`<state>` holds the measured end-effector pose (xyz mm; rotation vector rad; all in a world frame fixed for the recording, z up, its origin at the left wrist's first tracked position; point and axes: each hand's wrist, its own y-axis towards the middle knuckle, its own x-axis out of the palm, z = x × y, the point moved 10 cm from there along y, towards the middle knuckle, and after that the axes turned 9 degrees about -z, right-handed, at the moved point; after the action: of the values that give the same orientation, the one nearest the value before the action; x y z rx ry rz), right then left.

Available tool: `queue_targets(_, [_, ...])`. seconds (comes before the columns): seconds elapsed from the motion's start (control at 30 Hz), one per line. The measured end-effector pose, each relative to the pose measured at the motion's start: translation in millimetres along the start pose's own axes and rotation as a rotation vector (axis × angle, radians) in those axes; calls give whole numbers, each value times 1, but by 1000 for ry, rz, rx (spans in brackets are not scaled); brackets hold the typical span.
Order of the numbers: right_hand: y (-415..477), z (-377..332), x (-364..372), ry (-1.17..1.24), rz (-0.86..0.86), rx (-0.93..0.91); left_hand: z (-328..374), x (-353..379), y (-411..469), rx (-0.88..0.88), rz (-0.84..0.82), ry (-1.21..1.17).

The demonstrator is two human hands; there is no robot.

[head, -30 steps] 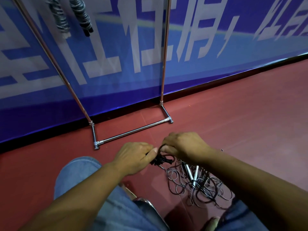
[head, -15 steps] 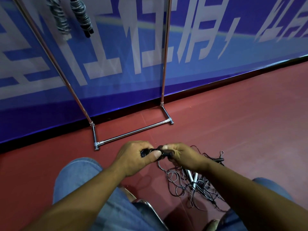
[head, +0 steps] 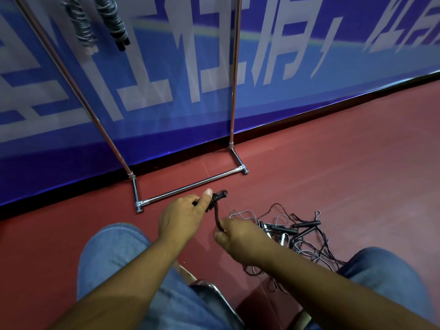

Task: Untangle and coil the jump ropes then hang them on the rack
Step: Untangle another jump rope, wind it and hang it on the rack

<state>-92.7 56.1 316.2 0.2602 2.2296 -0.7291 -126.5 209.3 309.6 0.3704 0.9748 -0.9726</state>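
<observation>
Two hands: held low over the dark red floor, between blue denim knees.
Left hand: curled round a black jump-rope handle bundle, thumb raised.
Right hand: a twisted black cord is pinched at its lower end; its upper end meets the bundle.
Tangled pile: black and grey jump ropes with black and white handles, lying loose on the floor just right of the right hand.
Rack: chrome tube rack, stood against a blue banner with white lettering.
Hung ropes: two coiled ropes seen at upper left; hanging point cut off.
</observation>
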Motion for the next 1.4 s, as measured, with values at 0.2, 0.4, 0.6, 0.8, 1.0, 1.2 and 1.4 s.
queue_targets(0.2, [-12, -25, -1, -311, 39, -188, 5, 12, -5, 13, -85, 300])
queue_targets(0.4, [-21, -42, -32, -358, 118, -363, 27, 24, -18, 262, -178, 390])
queue_targets(0.6, [-14, -15, -80, 41, 110, -234, 48, 7, -24, 425, -151, 218])
queue_targets(0.8, [-7, 20, -83, 435, 102, -145, 61, -2, -28, 515, -81, 58])
queue_targets(1.0, [1, 41, -59, 707, 16, -94, 61, 2, -28, 518, -126, -138])
queue_targets(1.2, [3, 58, -31, 904, -19, -20, 53, -7, -21, 436, -36, -310])
queue_targets(1.4, [-2, 61, -15, 861, -7, 28, 43, -8, -16, 270, 37, -266])
